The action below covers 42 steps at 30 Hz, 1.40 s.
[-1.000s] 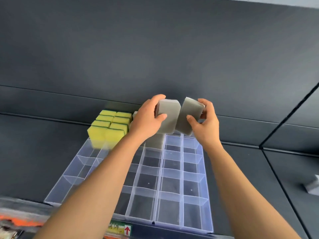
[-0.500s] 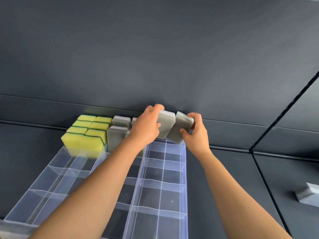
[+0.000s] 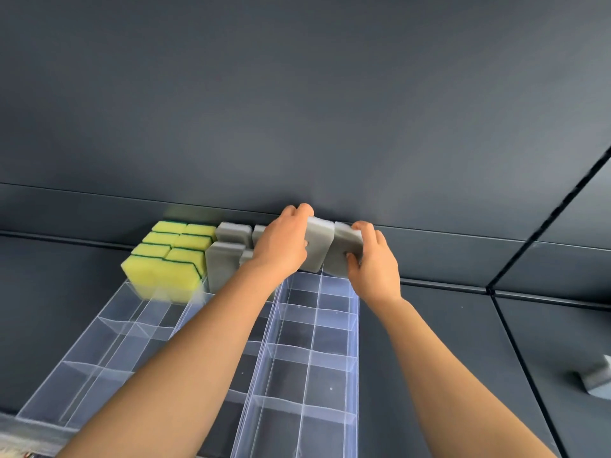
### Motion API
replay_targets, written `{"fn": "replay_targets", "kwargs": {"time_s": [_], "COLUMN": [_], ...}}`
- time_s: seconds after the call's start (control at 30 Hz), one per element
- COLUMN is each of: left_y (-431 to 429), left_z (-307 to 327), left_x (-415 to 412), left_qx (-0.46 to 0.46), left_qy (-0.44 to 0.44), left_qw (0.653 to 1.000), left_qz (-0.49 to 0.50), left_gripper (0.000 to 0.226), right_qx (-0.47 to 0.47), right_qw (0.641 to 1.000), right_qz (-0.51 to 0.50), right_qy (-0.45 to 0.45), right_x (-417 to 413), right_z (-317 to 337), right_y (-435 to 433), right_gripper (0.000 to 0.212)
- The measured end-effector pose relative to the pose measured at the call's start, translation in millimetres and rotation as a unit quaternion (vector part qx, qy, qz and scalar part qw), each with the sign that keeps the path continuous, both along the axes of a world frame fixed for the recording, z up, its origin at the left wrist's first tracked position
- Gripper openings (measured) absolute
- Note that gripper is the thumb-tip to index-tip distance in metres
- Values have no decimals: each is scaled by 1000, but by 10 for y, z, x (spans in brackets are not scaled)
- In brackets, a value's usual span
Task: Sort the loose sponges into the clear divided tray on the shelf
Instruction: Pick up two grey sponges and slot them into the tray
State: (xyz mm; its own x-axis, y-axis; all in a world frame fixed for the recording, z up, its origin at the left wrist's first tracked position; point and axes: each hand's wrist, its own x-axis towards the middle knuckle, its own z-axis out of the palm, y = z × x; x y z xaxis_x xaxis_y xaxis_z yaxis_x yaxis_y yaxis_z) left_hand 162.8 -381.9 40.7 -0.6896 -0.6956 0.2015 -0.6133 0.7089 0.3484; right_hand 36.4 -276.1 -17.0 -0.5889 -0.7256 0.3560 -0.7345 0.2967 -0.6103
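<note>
The clear divided tray (image 3: 353, 312) lies on the dark shelf and runs away from me. My left hand (image 3: 281, 246) grips an upright grey sponge (image 3: 317, 242) over the tray's far row. Right beside it, my right hand (image 3: 372, 262) holds a second grey sponge (image 3: 344, 249), tilted, at the far right corner compartment. Several yellow sponges with green backs (image 3: 172, 256) stand in the far left compartments. More grey sponges (image 3: 228, 249) stand next to them, partly hidden by my left hand.
The shelf's dark back wall (image 3: 297, 127) rises just behind the tray. One loose grey sponge (image 3: 595, 378) lies on the shelf at the far right edge of view. A dark seam (image 3: 515, 352) divides the shelf panels right of the tray.
Both hands have carried their grey sponges down and away from me to the tray's far row. The view has shifted, so the tray sits nearer and further left.
</note>
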Motion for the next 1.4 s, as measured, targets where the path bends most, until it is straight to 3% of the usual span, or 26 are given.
{"fn": "replay_targets", "kwargs": {"time_s": [0.23, 0.47, 0.8, 0.93, 1.1, 1.23, 1.4], "left_y": [-15, -87, -189, -172, -109, -63, -74], "left_z": [13, -29, -23, -99, -130, -191, -199], "left_x": [-66, -57, -40, -58, -109, -52, -57], "left_qx": [-24, 54, 100, 56, -138, -224, -214], "left_qy": [-15, 66, 77, 13, -117, -98, -86], "left_qw": [1000, 995, 992, 998, 983, 970, 972], "left_qz": [-2, 41, 28, 16, 4, -8, -35], "left_gripper": [41, 38, 32, 30, 18, 20, 31], "right_qx": [44, 53, 40, 41, 29, -4, -20], "right_qw": [999, 998, 999, 999, 999, 996, 991], "right_qz": [1, 0, -13, -11, -14, -29, -13], "right_qy": [25, 27, -13, -12, 17, 83, 130], "right_x": [-13, 24, 32, 32, 40, 57, 39], "right_z": [-34, -89, -144, -150, -142, -122, -116], "right_y": [-5, -26, -69, -64, -48, -38, -44], "right_gripper": [44, 45, 46, 46, 48, 44, 35]}}
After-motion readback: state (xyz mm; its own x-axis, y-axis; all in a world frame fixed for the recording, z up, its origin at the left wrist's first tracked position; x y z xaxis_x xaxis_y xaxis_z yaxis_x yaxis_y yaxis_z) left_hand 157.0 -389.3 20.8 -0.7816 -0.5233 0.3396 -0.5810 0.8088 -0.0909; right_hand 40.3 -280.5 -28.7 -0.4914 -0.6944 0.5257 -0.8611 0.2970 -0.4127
